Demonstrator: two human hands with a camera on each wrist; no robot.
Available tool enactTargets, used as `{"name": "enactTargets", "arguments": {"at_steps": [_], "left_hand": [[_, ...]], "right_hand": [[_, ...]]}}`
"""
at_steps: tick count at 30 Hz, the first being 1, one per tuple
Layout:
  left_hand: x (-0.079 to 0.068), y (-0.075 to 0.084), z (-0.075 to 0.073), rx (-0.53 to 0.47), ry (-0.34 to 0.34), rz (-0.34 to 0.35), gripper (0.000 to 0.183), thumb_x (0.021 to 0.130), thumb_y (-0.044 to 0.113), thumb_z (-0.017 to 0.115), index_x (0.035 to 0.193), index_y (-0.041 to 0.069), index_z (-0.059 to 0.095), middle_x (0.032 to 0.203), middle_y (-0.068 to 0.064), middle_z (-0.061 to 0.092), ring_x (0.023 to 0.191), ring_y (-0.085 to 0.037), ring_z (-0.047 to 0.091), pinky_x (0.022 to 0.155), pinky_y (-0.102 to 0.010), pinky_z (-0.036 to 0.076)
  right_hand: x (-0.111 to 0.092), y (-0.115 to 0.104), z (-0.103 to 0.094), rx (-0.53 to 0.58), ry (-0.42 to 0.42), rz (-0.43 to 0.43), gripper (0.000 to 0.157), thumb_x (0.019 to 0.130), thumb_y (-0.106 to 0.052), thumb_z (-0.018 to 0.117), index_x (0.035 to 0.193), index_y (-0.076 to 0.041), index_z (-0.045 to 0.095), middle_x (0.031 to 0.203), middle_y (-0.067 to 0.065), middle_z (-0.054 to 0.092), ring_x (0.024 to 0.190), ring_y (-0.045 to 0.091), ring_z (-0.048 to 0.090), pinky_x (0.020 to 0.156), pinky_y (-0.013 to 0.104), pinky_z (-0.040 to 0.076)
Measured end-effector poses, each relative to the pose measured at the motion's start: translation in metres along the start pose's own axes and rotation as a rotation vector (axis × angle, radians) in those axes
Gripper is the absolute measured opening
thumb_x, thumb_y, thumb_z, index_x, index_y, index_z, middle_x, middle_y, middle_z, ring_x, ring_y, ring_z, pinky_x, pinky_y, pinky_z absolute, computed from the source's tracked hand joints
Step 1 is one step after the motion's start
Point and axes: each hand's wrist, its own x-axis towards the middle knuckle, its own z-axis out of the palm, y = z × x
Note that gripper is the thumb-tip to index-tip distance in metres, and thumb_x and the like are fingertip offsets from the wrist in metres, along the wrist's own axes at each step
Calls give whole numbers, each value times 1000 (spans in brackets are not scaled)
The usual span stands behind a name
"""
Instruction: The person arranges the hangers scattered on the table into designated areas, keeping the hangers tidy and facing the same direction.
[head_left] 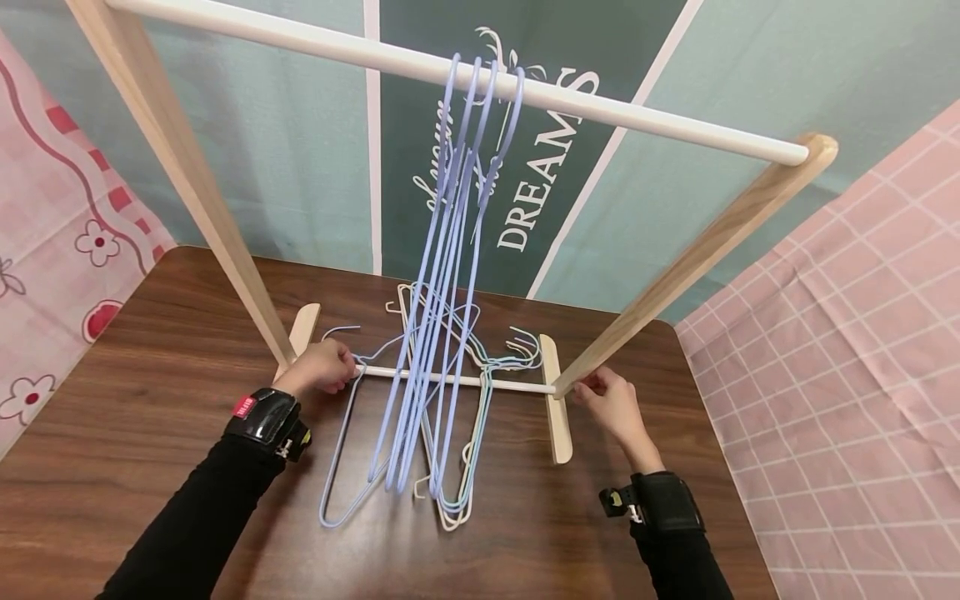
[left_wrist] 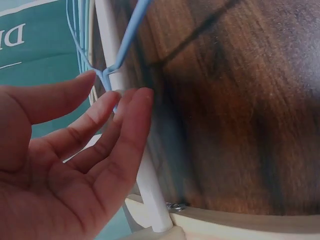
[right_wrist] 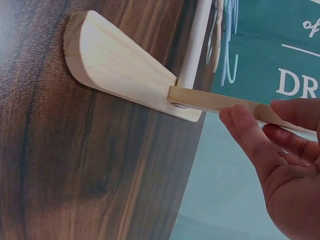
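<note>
My left hand is at the lower left of the wooden garment rack. Its thumb and fingertips pinch the neck of a blue clothes hanger beside the low white rail. That hanger lies tilted on the table, its hook pointing away. My right hand holds the foot end of the right upright, with thumb and fingers at either side of the wood. Several periwinkle hangers hang bunched on the top white bar.
More blue and cream hangers lie overlapped under the rack, across the low rail. The rack's flat wooden feet stand on the brown table. A curtain with lettering hangs behind; pink cloth borders the right.
</note>
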Motion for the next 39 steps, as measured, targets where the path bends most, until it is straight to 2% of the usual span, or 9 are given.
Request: {"name": "enactTargets", "arguments": {"at_steps": [5, 13, 22, 26, 31, 39], "left_hand": [[4, -4, 4, -6, 39, 4, 11, 82, 1, 57, 72, -2, 53, 61, -8, 55, 51, -11, 54, 51, -23, 51], [5, -3, 7, -31, 68, 9, 12, 81, 0, 57, 70, -2, 53, 61, -8, 58, 52, -11, 56, 51, -24, 52], [7, -3, 8, -6, 96, 36, 16, 80, 0, 59, 65, 0, 53, 58, -5, 57, 50, -9, 56, 50, -23, 51], [9, -2, 9, 4, 106, 26, 16, 79, -1, 59, 65, 0, 54, 58, -5, 58, 49, -8, 57, 50, -23, 52], [11, -1, 9, -31, 96, -8, 14, 79, -1, 60, 67, 0, 55, 62, -5, 58, 49, -7, 57, 50, -23, 52], [11, 4, 8, -90, 70, -20, 11, 79, -3, 60, 70, -3, 55, 64, -6, 55, 50, -8, 57, 52, -24, 53]], "right_hand": [[1, -5, -1, -32, 21, -11, 14, 87, -2, 59, 99, 5, 58, 84, 19, 63, 78, 36, 65, 60, 30, 52], [4, -11, -3, -101, 119, -104, 23, 84, 0, 61, 105, 7, 54, 90, 25, 62, 83, 37, 64, 68, 45, 52], [6, -16, -7, -107, 151, -113, 23, 83, -2, 64, 103, 6, 54, 87, 25, 64, 77, 34, 65, 61, 41, 53], [6, -19, -10, -125, 169, -125, 23, 82, -1, 64, 101, 7, 55, 85, 24, 64, 75, 34, 64, 60, 41, 53], [8, -25, -12, -127, 179, -138, 22, 81, 0, 64, 99, 8, 55, 84, 25, 63, 75, 35, 64, 59, 41, 53], [8, -32, -16, -134, 200, -129, 24, 80, 2, 65, 100, 9, 54, 86, 27, 63, 78, 36, 64, 60, 43, 52]]}}
